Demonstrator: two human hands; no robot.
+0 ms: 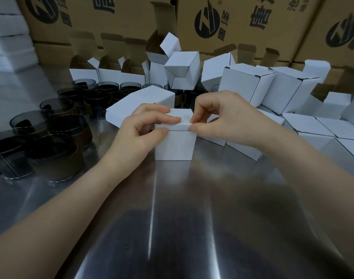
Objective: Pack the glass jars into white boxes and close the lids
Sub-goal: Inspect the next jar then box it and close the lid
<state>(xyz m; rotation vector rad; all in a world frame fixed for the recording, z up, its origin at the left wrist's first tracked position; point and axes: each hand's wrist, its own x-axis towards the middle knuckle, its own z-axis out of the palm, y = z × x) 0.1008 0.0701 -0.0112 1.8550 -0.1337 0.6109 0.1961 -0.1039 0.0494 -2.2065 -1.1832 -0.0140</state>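
Table (pixel 172 218) bears 1 white box (pixel 175 146); L hand (pixel 143 129) & R hand (pixel 218 115) fingers pinch lid (pixel 182 116).

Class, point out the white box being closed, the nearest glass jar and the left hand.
white box (pixel 175 147), head view, front wall.
nearest glass jar (pixel 56 165), head view, brown band.
left hand (pixel 138 135), head view, its back.

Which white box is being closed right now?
The upright box nearest the camera, in front of the other boxes; left hand and right hand grip its lid.
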